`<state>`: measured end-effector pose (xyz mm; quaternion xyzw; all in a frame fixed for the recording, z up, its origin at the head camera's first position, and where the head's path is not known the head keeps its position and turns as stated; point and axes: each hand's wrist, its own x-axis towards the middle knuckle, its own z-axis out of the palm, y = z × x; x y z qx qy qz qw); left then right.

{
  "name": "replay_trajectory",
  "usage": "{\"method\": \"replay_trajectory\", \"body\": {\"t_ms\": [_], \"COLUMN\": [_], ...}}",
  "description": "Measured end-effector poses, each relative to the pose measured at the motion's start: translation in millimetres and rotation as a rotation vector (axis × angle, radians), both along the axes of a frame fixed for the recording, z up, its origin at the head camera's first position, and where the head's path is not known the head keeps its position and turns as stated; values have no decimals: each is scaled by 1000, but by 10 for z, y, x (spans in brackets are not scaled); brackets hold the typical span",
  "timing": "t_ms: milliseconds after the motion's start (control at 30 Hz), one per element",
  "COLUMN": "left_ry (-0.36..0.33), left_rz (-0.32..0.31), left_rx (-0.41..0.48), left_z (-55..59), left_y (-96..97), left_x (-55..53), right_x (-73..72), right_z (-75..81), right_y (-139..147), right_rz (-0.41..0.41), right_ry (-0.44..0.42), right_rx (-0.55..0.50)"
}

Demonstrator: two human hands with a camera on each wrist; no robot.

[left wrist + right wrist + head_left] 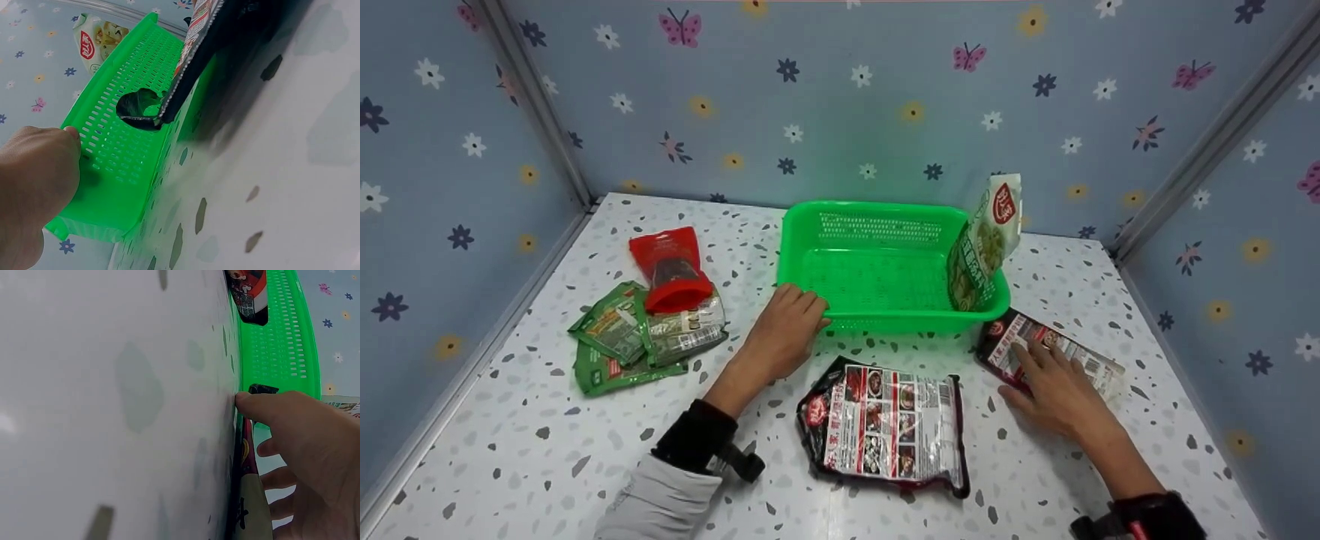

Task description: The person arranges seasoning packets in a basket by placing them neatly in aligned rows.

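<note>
Gripping basket rim (877,322): left hand (784,330), fingers curled. Right hand (1057,386) lay spread over black packet (1027,330); secure hold seemed to need thumb under edge.

A green slotted basket (896,321) stands upright, a printed black-and-white packet (1029,330) lying flat beside its near right corner.

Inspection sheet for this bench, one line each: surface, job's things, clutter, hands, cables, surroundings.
Surface: white speckled tabletop.
Job's things: green basket, pouch leaning in its right end; centre packet in front; right packet by its near-right corner.
Clutter: red pouch on green-edged packets, left side.
Hands: left hand grips the basket's near rim; right hand over right packet.
Cables: nothing seen.
Surroundings: blue flowered panels behind and both sides.
</note>
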<state>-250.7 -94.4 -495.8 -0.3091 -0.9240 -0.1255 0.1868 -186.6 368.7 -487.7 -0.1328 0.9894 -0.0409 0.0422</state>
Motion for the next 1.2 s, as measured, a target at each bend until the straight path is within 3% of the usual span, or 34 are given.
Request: {"method": "replay_trajectory", "body": {"t_ms": [233, 533, 633, 933, 1200], "left_ry": [38, 15, 2, -56, -21], "left_rz": [10, 16, 18, 14, 8], "left_rx": [-22, -25, -25, -24, -20], "left_z": [-16, -1, 0, 16, -2], "left_y": [9, 22, 19, 12, 4], "left_x": [-9, -14, -8, -9, -20], "right_x": [-19, -32, -39, -65, -57], "right_z": [-15, 16, 6, -86, -61], "right_y": [-13, -77, -82, -25, -29], "right_rz": [42, 34, 44, 123, 92], "right_ry": [63, 38, 85, 344, 286], "right_rx": [57, 67, 82, 145, 141]}}
